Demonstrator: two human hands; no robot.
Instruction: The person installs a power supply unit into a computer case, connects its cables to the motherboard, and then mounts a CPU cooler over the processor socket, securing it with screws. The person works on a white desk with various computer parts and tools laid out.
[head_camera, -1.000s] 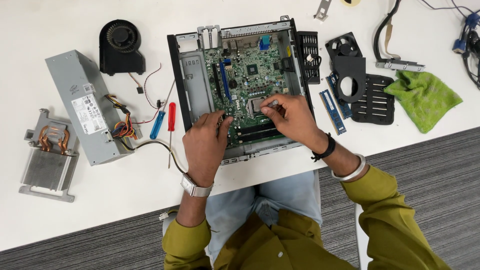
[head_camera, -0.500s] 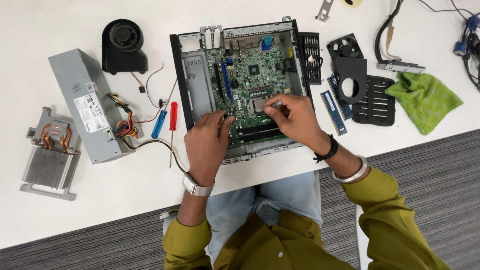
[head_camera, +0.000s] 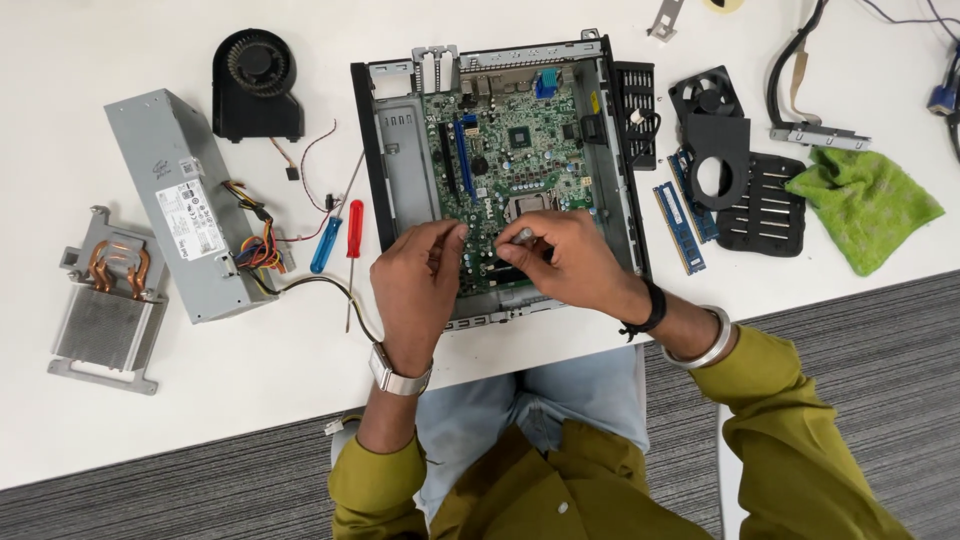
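White table (head_camera: 280, 400), green motherboard (head_camera: 510, 160) exposed

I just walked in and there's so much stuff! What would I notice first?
The opened computer case in the middle, with its green board, and both hands on it: left hand, right hand. Left of it lie a grey power box with coloured wires and a black fan. A green cloth lies far right.

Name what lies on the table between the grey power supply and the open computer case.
In the head view, two screwdrivers, blue-handled and red-handled, lie between the power supply and the case, among loose wires.
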